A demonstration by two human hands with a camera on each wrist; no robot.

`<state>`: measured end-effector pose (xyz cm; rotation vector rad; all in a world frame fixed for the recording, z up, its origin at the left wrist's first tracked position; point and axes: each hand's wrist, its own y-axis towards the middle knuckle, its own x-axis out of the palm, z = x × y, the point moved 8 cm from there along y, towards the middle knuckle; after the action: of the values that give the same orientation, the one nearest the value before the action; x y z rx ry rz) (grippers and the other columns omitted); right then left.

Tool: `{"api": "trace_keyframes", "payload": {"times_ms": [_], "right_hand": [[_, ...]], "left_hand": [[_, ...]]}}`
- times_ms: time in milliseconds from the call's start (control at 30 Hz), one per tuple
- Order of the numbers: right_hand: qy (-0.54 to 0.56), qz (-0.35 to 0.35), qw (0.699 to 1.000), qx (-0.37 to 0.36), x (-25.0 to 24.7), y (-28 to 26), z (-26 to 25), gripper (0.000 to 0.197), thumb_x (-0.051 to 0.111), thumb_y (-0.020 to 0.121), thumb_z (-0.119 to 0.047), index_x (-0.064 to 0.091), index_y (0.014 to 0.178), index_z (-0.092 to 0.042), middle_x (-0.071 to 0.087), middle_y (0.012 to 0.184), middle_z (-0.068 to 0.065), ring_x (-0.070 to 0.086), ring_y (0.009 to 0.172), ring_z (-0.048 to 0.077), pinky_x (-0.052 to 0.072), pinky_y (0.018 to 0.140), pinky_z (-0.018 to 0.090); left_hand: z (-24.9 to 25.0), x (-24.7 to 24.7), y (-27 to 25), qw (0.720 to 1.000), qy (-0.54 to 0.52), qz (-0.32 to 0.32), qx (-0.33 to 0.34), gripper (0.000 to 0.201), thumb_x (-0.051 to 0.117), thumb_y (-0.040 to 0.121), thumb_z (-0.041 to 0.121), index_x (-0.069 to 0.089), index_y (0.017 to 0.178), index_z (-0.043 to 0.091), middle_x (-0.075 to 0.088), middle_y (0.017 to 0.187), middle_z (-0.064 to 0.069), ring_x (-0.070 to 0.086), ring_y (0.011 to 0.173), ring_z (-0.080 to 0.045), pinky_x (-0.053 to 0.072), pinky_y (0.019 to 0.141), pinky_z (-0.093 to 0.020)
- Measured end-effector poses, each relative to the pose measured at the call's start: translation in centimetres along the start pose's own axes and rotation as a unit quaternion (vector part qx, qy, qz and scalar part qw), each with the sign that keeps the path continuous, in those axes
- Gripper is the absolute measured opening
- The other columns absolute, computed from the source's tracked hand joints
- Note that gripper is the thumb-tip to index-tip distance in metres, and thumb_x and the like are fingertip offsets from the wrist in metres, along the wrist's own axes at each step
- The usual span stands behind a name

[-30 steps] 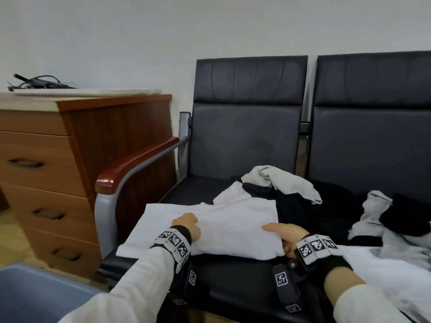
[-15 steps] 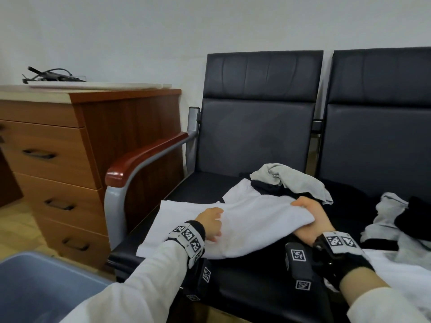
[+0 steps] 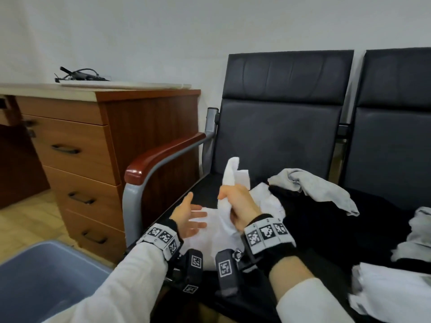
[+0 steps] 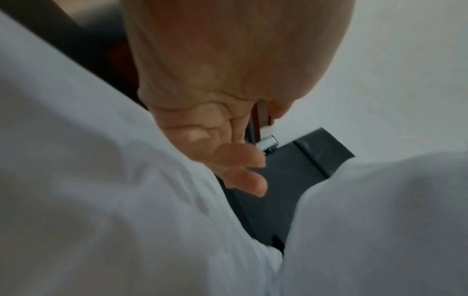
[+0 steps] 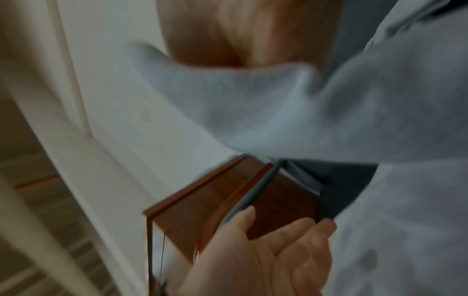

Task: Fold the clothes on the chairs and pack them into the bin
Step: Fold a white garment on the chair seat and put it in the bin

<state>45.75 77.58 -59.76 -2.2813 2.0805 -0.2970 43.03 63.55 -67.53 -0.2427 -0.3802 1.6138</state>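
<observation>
A white shirt [image 3: 211, 231] lies on the seat of the left black chair [image 3: 277, 136]. My right hand [image 3: 236, 202] grips a bunched edge of it and holds that edge upright above the seat. My left hand [image 3: 190, 215] hovers open just left of it, palm turned toward the raised cloth, fingers spread. The left wrist view shows straight fingers [image 4: 238, 160] beside white cloth [image 4: 101, 200]. In the blurred right wrist view the white shirt [image 5: 253, 110] hangs from my right hand [image 5: 240, 30], with the open left hand [image 5: 266, 252] below. The blue-grey bin [image 3: 46, 280] stands at the lower left.
A grey garment [image 3: 312, 185] lies on a heap of black clothes [image 3: 331, 220] between the two seats. More white and grey clothes [image 3: 394, 292] cover the right chair. A red wooden armrest [image 3: 161, 155] and a wooden drawer cabinet [image 3: 93, 148] stand to the left.
My right hand has taken the shirt's right edge and lifted it up and leftward. My left hand came off the shirt and opened. The view has turned left toward the bin.
</observation>
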Motion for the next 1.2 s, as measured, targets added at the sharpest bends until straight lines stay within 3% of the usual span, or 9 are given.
{"api": "trace_keyframes", "payload": {"times_ms": [133,300,467,533,633,833,933,1000,1200], "right_hand": [[-0.051,-0.085,0.994,0.053,4.6,1.0,4.2,0.081,0.063,0.089,-0.029,0.011,0.151,-0.020,0.060,0.093,0.010,0.063,0.067,0.017,0.053,0.055,0.027],[-0.144,0.013,0.988,0.046,-1.5,2.7,4.4,0.069,0.049,0.095,-0.015,0.012,0.153,-0.021,0.065,0.105,0.011,0.060,0.072,0.016,0.044,0.052,0.024],[-0.223,0.027,0.972,0.067,-5.1,2.6,6.6,0.056,0.052,0.091,-0.013,0.035,0.144,-0.016,0.063,0.086,0.004,0.052,0.065,0.014,0.036,0.048,0.022],[-0.279,0.017,0.959,0.049,-5.6,2.9,7.3,0.058,0.062,0.085,-0.014,0.042,0.140,-0.015,0.062,0.107,0.006,0.055,0.086,0.017,0.049,0.067,0.024],[-0.310,-0.020,0.950,0.035,-5.1,2.6,7.8,0.060,0.072,0.080,-0.016,0.049,0.135,-0.015,0.054,0.132,0.008,0.052,0.118,0.020,0.042,0.105,0.031],[-0.263,0.047,0.963,-0.020,-5.8,1.4,5.0,0.022,0.078,0.076,-0.026,0.058,0.069,-0.019,0.056,0.078,-0.004,0.056,0.080,0.016,0.043,0.070,0.024],[-0.311,-0.019,0.950,0.023,-4.6,0.2,5.2,0.029,0.075,0.079,-0.029,0.056,0.062,-0.017,0.051,0.065,-0.006,0.047,0.062,0.009,0.036,0.054,0.017],[-0.395,-0.083,0.912,0.071,-3.8,-0.5,6.8,0.026,0.073,0.082,-0.024,0.057,0.062,-0.018,0.053,0.065,-0.008,0.048,0.063,0.006,0.038,0.056,0.013],[-0.385,-0.077,0.903,0.172,-5.4,-0.7,8.0,0.019,0.062,0.079,-0.004,0.069,0.095,-0.013,0.061,0.080,0.004,0.054,0.067,0.012,0.046,0.059,0.021]], "left_hand": [[-1.6,-0.8,0.2,0.989,-0.069,-0.125,-0.035,0.066,0.034,0.085,0.065,0.068,0.087,0.008,0.065,0.086,-0.017,0.063,0.072,-0.028,0.050,0.068,-0.033],[-1.6,-3.4,1.3,0.993,0.118,-0.002,0.010,0.023,0.056,0.088,0.005,0.060,0.111,0.000,0.060,0.119,-0.026,0.055,0.113,-0.041,0.041,0.104,-0.050],[-0.9,-3.2,0.7,0.972,0.228,0.023,0.045,0.034,0.047,0.087,-0.013,0.051,0.085,0.021,0.054,0.084,-0.003,0.056,0.089,-0.024,0.048,0.092,-0.036],[0.1,-3.8,0.6,0.978,0.189,0.046,0.069,0.035,0.040,0.089,-0.015,0.051,0.082,0.017,0.051,0.082,-0.004,0.053,0.076,-0.019,0.050,0.088,-0.035],[1.9,-5.2,-0.2,0.961,0.243,0.096,0.089,0.042,0.037,0.087,-0.016,0.052,0.124,-0.004,0.057,0.113,-0.023,0.057,0.105,-0.037,0.048,0.089,-0.036],[3.8,-6.5,-3.4,0.835,0.515,0.188,0.050,0.035,0.053,0.089,0.020,0.053,0.121,0.007,0.056,0.122,-0.016,0.060,0.104,-0.033,0.052,0.087,-0.038],[4.0,-3.7,-3.7,0.905,0.380,0.138,0.132,0.013,0.049,0.091,0.016,0.061,0.088,0.011,0.062,0.082,-0.009,0.064,0.069,-0.024,0.053,0.063,-0.029],[0.5,-0.7,-3.9,0.947,0.320,-0.005,0.031,0.014,0.049,0.094,0.015,0.054,0.081,0.010,0.060,0.068,-0.008,0.063,0.051,-0.019,0.049,0.049,-0.024],[-3.0,-0.8,-5.4,0.935,0.325,-0.096,-0.106,0.021,0.046,0.099,0.024,0.051,0.093,0.005,0.067,0.079,-0.011,0.069,0.053,-0.019,0.054,0.049,-0.024]]}}
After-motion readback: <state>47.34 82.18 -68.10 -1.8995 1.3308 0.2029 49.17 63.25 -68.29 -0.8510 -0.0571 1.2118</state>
